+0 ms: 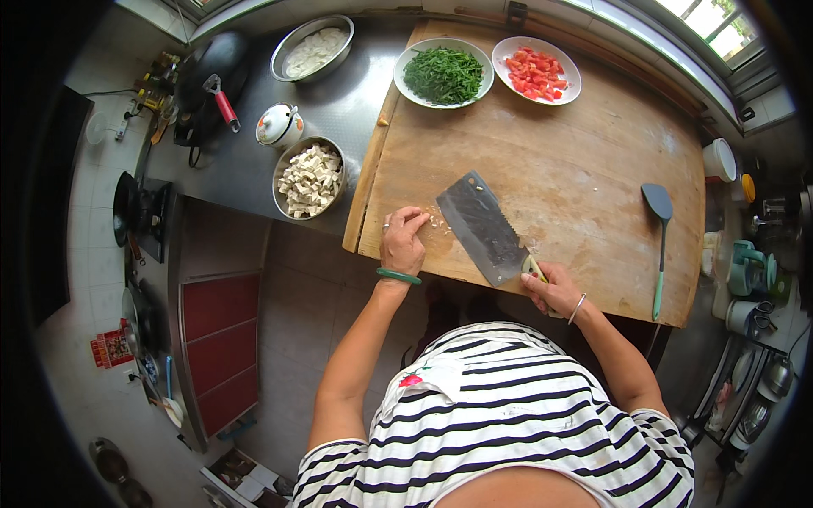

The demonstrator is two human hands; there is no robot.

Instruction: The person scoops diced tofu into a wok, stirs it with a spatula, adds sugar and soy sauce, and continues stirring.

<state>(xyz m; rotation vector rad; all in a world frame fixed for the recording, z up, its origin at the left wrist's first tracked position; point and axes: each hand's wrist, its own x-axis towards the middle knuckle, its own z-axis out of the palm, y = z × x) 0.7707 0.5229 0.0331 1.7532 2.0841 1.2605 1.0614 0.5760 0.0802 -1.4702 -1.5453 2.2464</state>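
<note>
My right hand (550,287) grips the handle of a wide cleaver (479,222), whose blade lies over the near part of a wooden cutting board (571,152). At the board's near left, my left hand (404,238) has its fingertips together beside small pale minced bits (438,221); whether it pinches anything cannot be told. More scraps are by the blade's toothed edge. At the board's far side stand a bowl of chopped greens (443,75) and a plate of diced tomato (537,70). A metal bowl of white cubes, maybe tofu (309,178), stands left of the board.
On the steel counter (235,152) are a lidded white jar (279,124), a metal bowl of pale slices (314,51), a red-handled peeler (222,105) and a black wok (213,70). A grey spatula (660,241) lies on the board's right. A white tub (720,160) stands beyond.
</note>
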